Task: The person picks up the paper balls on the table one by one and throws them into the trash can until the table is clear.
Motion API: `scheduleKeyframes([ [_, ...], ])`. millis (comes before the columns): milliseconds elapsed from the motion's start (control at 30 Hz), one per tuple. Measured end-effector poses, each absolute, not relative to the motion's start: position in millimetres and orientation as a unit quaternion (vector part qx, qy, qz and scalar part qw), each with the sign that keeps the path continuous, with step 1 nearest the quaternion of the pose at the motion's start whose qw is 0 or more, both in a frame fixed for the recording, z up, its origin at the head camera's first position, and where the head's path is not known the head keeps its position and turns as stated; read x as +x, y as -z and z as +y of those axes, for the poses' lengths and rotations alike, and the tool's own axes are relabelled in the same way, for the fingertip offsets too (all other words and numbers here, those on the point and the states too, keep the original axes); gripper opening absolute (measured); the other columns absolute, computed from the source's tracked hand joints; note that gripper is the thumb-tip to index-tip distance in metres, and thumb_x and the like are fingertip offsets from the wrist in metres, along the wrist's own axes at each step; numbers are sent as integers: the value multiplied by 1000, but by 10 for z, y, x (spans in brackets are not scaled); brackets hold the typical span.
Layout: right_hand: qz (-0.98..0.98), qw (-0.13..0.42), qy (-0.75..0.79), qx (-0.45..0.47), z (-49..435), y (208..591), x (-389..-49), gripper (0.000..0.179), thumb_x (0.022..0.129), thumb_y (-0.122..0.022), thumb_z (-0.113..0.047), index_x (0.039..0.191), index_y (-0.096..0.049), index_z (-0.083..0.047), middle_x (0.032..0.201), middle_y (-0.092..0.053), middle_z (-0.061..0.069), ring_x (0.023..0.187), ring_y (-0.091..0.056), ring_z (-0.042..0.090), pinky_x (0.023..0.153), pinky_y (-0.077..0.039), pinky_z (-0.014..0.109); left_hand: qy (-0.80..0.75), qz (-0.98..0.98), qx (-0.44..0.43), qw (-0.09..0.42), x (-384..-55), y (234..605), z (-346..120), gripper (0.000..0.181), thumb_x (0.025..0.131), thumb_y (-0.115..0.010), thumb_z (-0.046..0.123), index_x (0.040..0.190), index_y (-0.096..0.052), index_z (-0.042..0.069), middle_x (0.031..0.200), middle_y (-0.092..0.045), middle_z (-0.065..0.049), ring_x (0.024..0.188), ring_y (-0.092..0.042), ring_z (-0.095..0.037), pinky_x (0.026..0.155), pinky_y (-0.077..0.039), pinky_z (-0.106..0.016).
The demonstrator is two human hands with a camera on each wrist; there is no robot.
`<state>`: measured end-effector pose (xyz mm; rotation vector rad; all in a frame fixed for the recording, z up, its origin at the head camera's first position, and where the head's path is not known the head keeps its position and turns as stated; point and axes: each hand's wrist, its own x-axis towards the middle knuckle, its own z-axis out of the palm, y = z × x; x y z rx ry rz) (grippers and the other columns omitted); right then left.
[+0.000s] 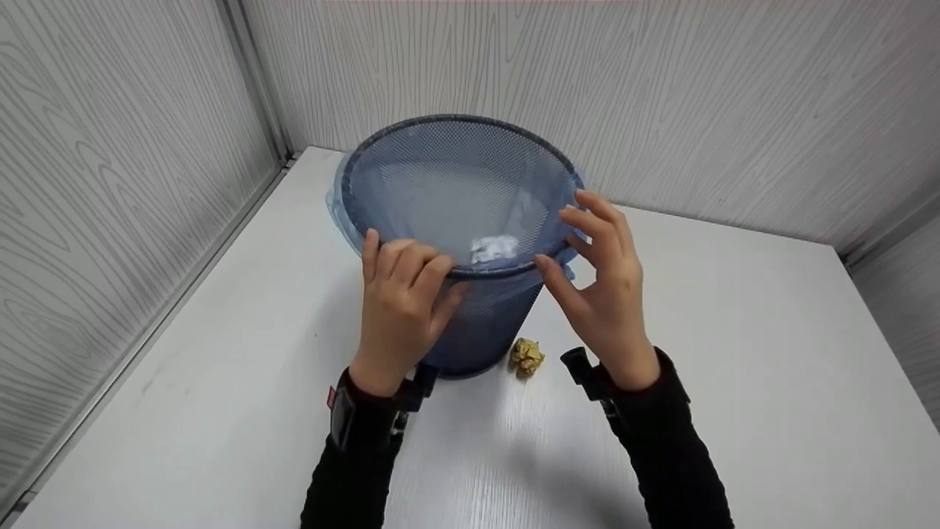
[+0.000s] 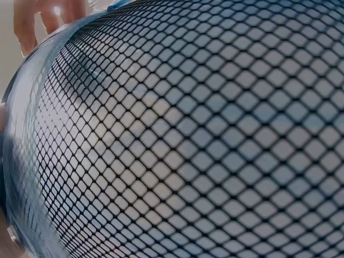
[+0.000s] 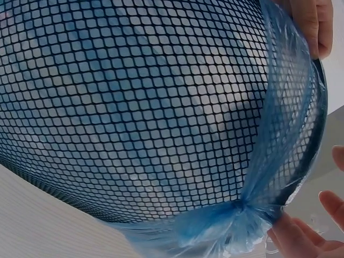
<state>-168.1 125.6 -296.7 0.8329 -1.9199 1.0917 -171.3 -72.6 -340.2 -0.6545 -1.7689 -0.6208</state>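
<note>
A dark mesh wastebasket [image 1: 477, 330] stands upright, lined with a thin blue plastic bag [image 1: 336, 202] folded over its rim [image 1: 448, 117]. The left hand [image 1: 400, 294] grips the front of the rim, fingers curled over the top, thumb outside. At the front right, the right hand [image 1: 606, 279] has its fingers loosely spread, fingertips right at the rim. Close to the fingertips the bag is gathered into a knot [image 3: 242, 207] below the rim. In the left wrist view the mesh wall [image 2: 215, 140] fills most of the picture.
A crumpled yellowish paper ball [image 1: 527, 357] lies on the white table [image 1: 734, 382] by the wastebasket's base. A small white crumpled piece [image 1: 493, 248] shows inside the basket. Pale wood-grain panels [image 1: 661, 95] rise behind and at both sides.
</note>
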Motion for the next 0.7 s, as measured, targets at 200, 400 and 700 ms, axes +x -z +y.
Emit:
scheduleKeyframes([
  [200,-728,398,-459,317,1320,3061,-1650,39,72,-64,13,108,-50,5,120,-44,16,107,-48,27,81,-44,35,257,-746,-281,546,-1717,3393,-701,30,91,-46,34,88,-55,6,84,-52,-8,87,-48,-28,93,-21,-56],
  [400,-729,394,-480,289,1427,3252,-1617,38,71,-61,16,107,-50,8,118,-45,18,107,-48,28,79,-46,37,257,-744,-280,550,-1715,3401,-700,31,92,-44,35,88,-54,6,84,-52,-8,87,-48,-28,91,-22,-57],
  [700,-838,265,-410,245,1625,3769,-1754,37,79,-61,2,113,-48,4,117,-46,16,108,-46,24,80,-45,38,258,-744,-277,551,-1711,3400,-731,31,91,-45,36,88,-54,6,84,-52,-8,86,-48,-28,92,-22,-56],
])
